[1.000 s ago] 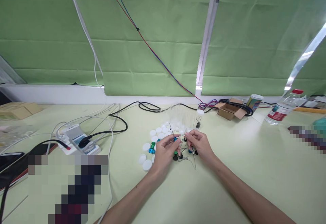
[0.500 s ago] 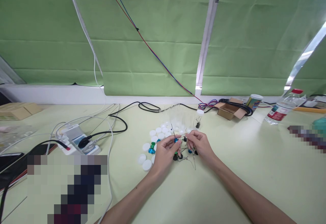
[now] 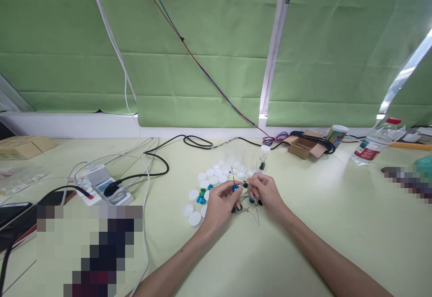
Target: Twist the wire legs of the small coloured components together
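Two hands we see meeting over table (image 3: 303, 243) centre. Left hand (image 3: 219, 204): fingers pinched shut on small blue-headed pin (image 3: 234, 187), thin needle sticking up. Right hand (image 3: 266, 191): fingers pinched on tiny dark piece (image 3: 245, 184), just beside blue head; whether pieces touch, we cannot tell. Under hands: loose black and blue pins (image 3: 248, 207). Left of them: white caps (image 3: 202, 189), clear vials (image 3: 241, 155) behind. Power strip (image 3: 101, 184) well apart, far left.
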The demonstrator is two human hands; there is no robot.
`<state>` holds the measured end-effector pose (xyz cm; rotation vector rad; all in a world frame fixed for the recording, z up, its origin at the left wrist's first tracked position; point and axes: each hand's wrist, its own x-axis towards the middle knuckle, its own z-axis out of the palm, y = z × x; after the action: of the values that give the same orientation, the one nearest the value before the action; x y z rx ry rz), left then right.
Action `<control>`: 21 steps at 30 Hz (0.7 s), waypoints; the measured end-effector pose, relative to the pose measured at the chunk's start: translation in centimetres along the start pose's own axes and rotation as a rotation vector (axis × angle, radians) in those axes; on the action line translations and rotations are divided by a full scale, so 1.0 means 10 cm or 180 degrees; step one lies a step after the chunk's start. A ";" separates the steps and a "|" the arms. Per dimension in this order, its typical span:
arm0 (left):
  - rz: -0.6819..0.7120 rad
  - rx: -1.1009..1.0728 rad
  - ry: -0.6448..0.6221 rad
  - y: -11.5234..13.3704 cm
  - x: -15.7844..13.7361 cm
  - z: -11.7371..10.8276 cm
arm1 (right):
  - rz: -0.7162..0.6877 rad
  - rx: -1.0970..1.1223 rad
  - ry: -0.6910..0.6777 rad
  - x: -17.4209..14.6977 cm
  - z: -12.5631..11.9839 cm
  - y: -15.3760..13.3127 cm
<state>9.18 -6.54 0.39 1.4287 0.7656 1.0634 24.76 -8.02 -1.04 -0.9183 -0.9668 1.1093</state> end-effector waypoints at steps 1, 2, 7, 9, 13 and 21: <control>-0.0013 -0.0010 0.0014 0.00 0.00 0.00 | -0.0008 -0.0001 -0.0007 0.00 0.00 0.00; -0.0032 -0.0026 0.0031 0.00 0.00 0.00 | -0.0014 0.0001 -0.0014 0.00 0.00 0.01; -0.0189 -0.0246 0.0129 0.00 0.00 -0.01 | -0.0061 -0.0019 -0.0060 0.00 0.01 0.01; -0.0247 -0.0370 0.0185 -0.01 0.01 -0.01 | -0.0078 -0.0064 -0.0040 0.00 0.02 0.01; -0.0338 -0.0625 0.0283 -0.01 0.01 -0.01 | -0.0162 -0.0138 -0.0063 -0.01 0.02 0.00; -0.0420 -0.1020 0.0315 -0.02 -0.01 -0.01 | -0.0364 -0.0373 -0.0267 -0.03 0.02 -0.04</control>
<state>9.07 -6.52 0.21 1.0470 0.7131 1.1048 24.61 -8.31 -0.67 -0.9048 -1.1491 1.0092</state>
